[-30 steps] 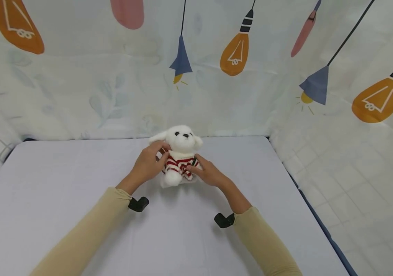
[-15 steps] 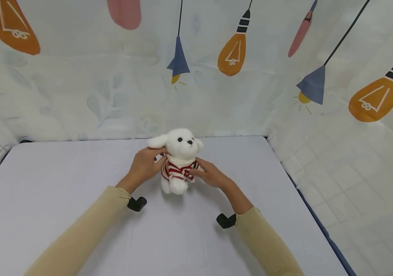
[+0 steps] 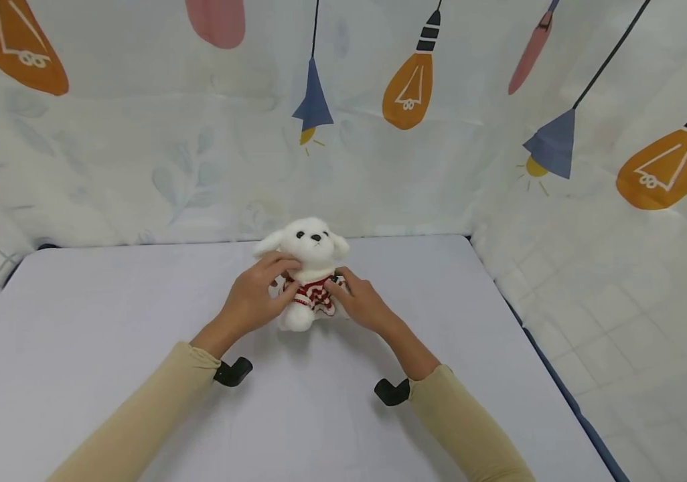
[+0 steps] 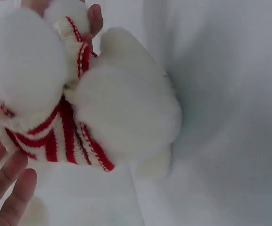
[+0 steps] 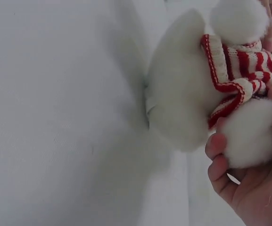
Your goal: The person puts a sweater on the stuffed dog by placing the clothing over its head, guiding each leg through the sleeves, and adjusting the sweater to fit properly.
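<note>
A white plush dog in a red-and-white striped knit sweater sits upright toward the far side of the table, facing me. My left hand holds its side on the left, thumb on the sweater's front and fingers near the neck. On the other side my right hand grips the dog at its arm, with the thumb on the sweater. In the right wrist view, curled fingers wrap round a fluffy white paw. The left wrist view shows the dog's rounded lower body close to the white surface.
A white cloth covers the table. Behind it hangs a pale curtain printed with lamps and bulbs, which continues along the right side. A black camera mount sits at the left wrist, another at the right.
The dog turned and tipped to the right half a second ago, then came back to face me. My left hand now reaches further over its front, and my right thumb has shifted on the sweater.
</note>
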Motion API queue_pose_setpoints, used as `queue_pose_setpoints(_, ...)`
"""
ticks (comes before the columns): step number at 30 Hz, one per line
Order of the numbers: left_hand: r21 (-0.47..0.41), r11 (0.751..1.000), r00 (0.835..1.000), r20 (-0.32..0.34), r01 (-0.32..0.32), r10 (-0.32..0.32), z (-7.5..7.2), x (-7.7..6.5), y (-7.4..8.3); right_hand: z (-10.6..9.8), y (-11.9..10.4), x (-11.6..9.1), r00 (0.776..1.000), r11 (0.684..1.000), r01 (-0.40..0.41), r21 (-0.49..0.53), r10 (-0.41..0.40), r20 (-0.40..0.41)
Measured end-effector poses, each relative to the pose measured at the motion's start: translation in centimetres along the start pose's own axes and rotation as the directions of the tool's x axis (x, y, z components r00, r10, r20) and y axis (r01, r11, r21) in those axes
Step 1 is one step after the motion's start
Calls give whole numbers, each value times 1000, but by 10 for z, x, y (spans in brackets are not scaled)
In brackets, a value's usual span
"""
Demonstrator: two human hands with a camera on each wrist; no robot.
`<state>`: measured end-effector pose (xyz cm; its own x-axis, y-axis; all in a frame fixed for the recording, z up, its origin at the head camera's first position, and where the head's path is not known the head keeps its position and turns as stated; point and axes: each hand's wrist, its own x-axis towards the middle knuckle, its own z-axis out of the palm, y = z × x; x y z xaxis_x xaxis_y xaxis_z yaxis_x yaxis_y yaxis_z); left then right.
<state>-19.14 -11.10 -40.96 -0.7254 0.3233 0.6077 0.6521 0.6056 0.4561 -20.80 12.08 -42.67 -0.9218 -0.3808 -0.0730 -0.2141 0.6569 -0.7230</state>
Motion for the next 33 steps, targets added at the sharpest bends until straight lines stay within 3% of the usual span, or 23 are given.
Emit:
queue_pose_setpoints(2, 39, 999, 999, 11, -38, 37, -5, -2, 2, 2, -8, 0, 1000, 1000, 8, -10, -8, -7)
queue_pose_setpoints(5, 73, 997, 999, 17, -29, 28, -9, -2, 4, 5, -19, -2, 1000, 1000, 28, -6, -28, 1)
queue_pose_setpoints(8, 42, 998, 998, -25, 52, -51, -12, -1, 3, 10, -27, -2, 999, 999, 50, -20, -49, 7)
queue_pose_setpoints(12, -7, 982, 978, -86, 189, -189, -14, -2, 0, 15, -33, -3, 998, 996, 60, -61, -60, -9)
queue_pose_setpoints(15, 4, 973, 966, -114, 233, -231, -15, -3, 1, 17, -34, -2, 997, 994, 63, -91, -67, -40)
queue_pose_setpoints(17, 36, 981, 974, -132, 189, -183, -16, -5, 4, 17, -35, -2, 995, 992, 66, -109, -74, -72)
queue_pose_setpoints(20, 123, 992, 994, -109, 10, 3, -15, -9, 13, 16, -38, -3, 988, 988, 69, -138, -87, -130)
queue_pose_setpoints(22, 182, 976, 990, -57, -119, 132, -14, -13, 17, 15, -42, -3, 981, 983, 75, -166, -103, -163)
queue_pose_setpoints(24, 227, 956, 981, -8, -185, 191, -12, -16, 18, 15, -44, -3, 976, 975, 78, -208, -117, -183)
queue_pose_setpoints(26, 267, 951, 987, 19, -158, 158, -12, -19, 15, 15, -45, -3, 974, 963, 77, -259, -129, -187)
queue_pose_setpoints(29, 261, 964, 998, 53, -45, 32, -14, -24, 9, 17, -44, -2, 974, 945, 73, -318, -136, -180)
queue_pose_setpoints(33, 162, 980, 984, 121, 112, -133, -17, -30, 2, 15, -40, -2, 975, 944, 82, -320, -143, -172)
